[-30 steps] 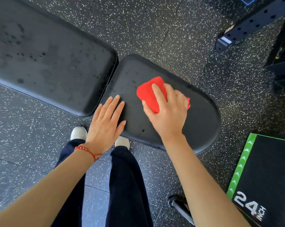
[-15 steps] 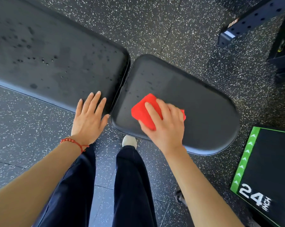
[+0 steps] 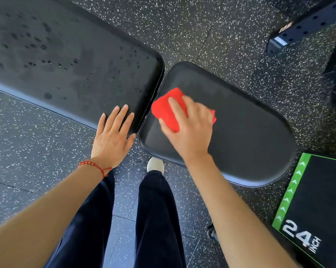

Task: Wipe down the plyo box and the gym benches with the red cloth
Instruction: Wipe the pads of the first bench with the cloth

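The right hand point(image 3: 190, 130) presses the red cloth point(image 3: 168, 111) flat at the seat pad point(image 3: 246, 132) corner; the left hand point(image 3: 113, 132) rests open on the back pad point(image 3: 66, 55). Risk: the cloth snags in the pad gap; droplets remain.

Both arms reach fwd and down from the near edge. Left hand point(image 3: 113, 137) lies flat, fingers straight and close together (red bead bracelet at the wrist). Right hand point(image 3: 190, 130) is palm down, fingers spread and pressing.
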`<state>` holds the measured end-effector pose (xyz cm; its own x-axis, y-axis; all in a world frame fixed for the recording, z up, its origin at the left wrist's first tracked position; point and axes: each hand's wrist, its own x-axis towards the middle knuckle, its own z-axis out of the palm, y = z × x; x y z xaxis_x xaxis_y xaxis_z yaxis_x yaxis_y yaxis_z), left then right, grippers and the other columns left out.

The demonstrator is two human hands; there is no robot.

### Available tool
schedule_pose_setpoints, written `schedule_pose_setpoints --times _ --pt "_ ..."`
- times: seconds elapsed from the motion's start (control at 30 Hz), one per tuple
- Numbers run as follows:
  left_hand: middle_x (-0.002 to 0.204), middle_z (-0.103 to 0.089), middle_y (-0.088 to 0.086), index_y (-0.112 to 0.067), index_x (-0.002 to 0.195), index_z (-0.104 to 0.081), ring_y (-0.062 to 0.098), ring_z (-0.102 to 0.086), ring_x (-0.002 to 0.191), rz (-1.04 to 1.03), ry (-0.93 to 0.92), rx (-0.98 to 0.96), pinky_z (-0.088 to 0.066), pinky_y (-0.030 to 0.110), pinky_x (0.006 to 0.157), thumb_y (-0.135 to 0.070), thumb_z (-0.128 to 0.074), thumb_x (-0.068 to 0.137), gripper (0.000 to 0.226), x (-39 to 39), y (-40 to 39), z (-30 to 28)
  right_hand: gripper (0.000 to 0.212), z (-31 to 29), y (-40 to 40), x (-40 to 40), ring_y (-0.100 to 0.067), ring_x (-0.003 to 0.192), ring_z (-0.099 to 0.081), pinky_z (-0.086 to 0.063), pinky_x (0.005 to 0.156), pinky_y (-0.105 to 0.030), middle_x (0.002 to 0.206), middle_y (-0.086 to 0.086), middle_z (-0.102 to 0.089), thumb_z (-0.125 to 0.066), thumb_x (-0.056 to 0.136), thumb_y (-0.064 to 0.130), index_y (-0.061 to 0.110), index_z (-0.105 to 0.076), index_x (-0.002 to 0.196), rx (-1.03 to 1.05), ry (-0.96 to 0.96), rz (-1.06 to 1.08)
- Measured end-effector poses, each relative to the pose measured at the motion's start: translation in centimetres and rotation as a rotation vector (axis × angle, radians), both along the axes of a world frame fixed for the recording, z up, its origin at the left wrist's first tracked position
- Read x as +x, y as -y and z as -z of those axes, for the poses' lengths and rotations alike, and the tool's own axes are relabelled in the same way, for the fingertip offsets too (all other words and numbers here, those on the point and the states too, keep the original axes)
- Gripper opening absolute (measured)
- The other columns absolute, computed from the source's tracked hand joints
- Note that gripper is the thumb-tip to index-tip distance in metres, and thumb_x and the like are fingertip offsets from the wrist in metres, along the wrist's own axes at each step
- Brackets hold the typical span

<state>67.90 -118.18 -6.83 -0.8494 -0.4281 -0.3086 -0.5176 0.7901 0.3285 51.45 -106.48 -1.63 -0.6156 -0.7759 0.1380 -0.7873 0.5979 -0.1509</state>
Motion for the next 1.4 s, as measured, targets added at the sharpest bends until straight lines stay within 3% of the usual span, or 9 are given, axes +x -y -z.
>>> schedule_pose_setpoints --times 0.13,0.33,0.67,0.83,1.07,1.2,1.4 --pt "0.148 -0.031 0.016 -0.003 0.137 -0.040 0.034 -0.026 0.136 0.006 0.002 0.012 -0.018 0.053 0.109 -0.035 -0.030 0.090 0.058 0.0 0.2 -0.2 0.038 0.3 -1.2 3.9 -0.032 0.087 -0.061 -0.043 0.079 -0.040 0.112 -0.011 -0.066 -0.062 0.080 0.044 0.020 -0.069 0.109 0.028 0.059 -0.114" --pt "0.147 -0.033 0.016 -0.003 0.136 -0.042 0.034 -0.028 0.135 -0.002 -0.011 0.008 -0.020 0.053 0.108 -0.034 -0.032 0.090 0.057 0.0 0.1 0.0 0.037 0.4 -0.5 1.5 -0.032 0.080 -0.061 -0.041 0.074 -0.040 0.108 -0.012 -0.067 -0.061 0.081 0.043 0.019 -0.069 0.109 0.031 0.011 -0.262" --pt "0.146 -0.036 0.016 -0.003 0.134 -0.044 0.034 -0.032 0.133 -0.011 -0.024 0.004 -0.023 0.054 0.107 -0.033 -0.033 0.090 0.055 0.0 0.0 -0.1 0.046 0.7 4.4 -3.5 -0.033 0.085 -0.060 -0.045 0.078 -0.042 0.108 -0.011 -0.066 -0.068 0.073 0.046 0.019 -0.067 0.111 0.067 0.004 0.005" --pt "0.145 -0.037 0.017 -0.002 0.134 -0.045 0.036 -0.033 0.133 0.003 -0.009 0.034 -0.025 0.055 0.106 -0.033 -0.032 0.090 0.055 -0.1 0.4 -0.6 0.059 0.4 4.2 -2.6 -0.036 0.089 -0.056 -0.042 0.082 -0.045 0.116 -0.013 -0.061 -0.074 0.068 0.045 0.018 -0.061 0.119 0.145 0.043 0.016" --pt "0.144 -0.039 0.017 0.000 0.132 -0.046 0.035 -0.036 0.132 0.057 -0.010 0.078 -0.029 0.054 0.106 -0.034 -0.030 0.091 0.056 0.4 1.6 -1.2 0.048 0.4 2.4 1.9 -0.032 0.083 -0.059 -0.043 0.076 -0.041 0.110 -0.012 -0.064 -0.072 0.066 0.031 0.018 -0.066 0.113 0.125 0.004 -0.034" --pt "0.143 -0.040 0.018 0.000 0.132 -0.046 0.036 -0.036 0.131 0.038 -0.023 0.092 -0.029 0.055 0.105 -0.035 -0.031 0.090 0.057 1.2 2.9 -1.5 0.048 0.1 2.6 3.4 -0.031 0.082 -0.061 -0.044 0.077 -0.041 0.106 -0.009 -0.066 -0.073 0.064 0.028 0.017 -0.067 0.110 0.059 0.067 0.043" --pt "0.146 -0.035 0.016 -0.002 0.136 -0.043 0.033 -0.031 0.135 0.008 -0.029 0.053 -0.024 0.054 0.107 -0.036 -0.028 0.091 0.059 2.5 6.4 -1.8 0.053 -1.0 6.3 3.9 -0.033 0.091 -0.062 -0.044 0.084 -0.041 0.108 -0.009 -0.066 -0.076 0.068 0.023 0.012 -0.063 0.117 -0.196 0.272 0.374"
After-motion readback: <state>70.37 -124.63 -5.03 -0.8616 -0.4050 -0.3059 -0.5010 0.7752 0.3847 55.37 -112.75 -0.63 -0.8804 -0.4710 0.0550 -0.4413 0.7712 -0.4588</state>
